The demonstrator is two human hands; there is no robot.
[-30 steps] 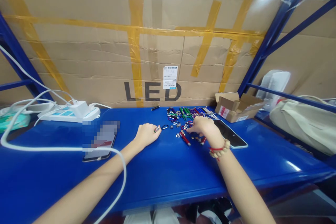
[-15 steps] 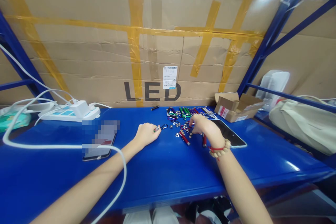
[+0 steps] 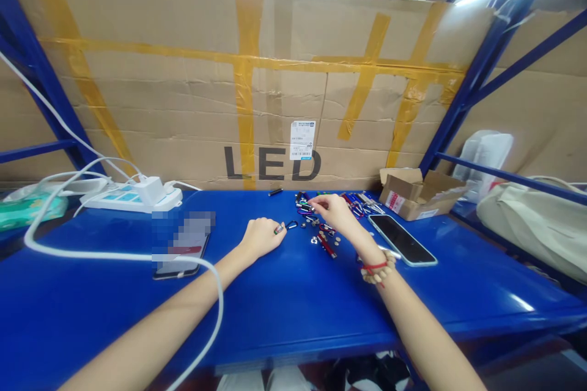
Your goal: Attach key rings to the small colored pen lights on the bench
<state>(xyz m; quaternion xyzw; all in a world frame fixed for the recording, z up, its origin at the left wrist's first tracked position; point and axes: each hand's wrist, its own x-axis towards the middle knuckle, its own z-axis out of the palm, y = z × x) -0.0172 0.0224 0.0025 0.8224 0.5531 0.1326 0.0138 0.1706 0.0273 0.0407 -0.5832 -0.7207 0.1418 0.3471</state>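
My left hand point(image 3: 261, 236) rests on the blue table point(image 3: 284, 305), fingers curled round a small keychain flashlight point(image 3: 279, 228) whose black clip point(image 3: 290, 224) sticks out to the right. My right hand point(image 3: 334, 212), with a bead bracelet point(image 3: 378, 260) on the wrist, reaches further back into a scatter of several coloured keychain flashlights point(image 3: 321, 201); its fingertips pinch at one of them near the back of the pile. A red flashlight point(image 3: 326, 245) and small loose parts lie below that hand.
A phone point(image 3: 402, 239) lies right of the pile, an open small cardboard box point(image 3: 419, 192) behind it. Another phone point(image 3: 181, 253), a white power strip point(image 3: 132, 197) and a thick white cable point(image 3: 114, 256) lie at left. A large taped LED carton point(image 3: 270, 98) stands behind.
My right hand has moved away from me and leftward, from the near edge of the pile to its back. My left hand has stayed put. The camera tilted slightly.
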